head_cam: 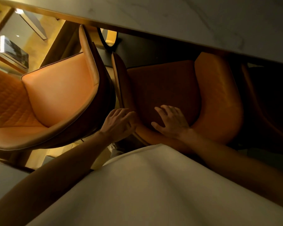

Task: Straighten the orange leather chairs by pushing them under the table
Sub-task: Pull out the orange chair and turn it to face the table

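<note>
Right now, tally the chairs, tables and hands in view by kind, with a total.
Orange leather chairs: 2 (left chair, right chair)
Marble-topped table: 1
Hands: 2 (left hand, right hand)
Total: 5

Narrow gap between left chair (55, 95) and right chair (219, 98); table (186, 22) overhangs.
</note>
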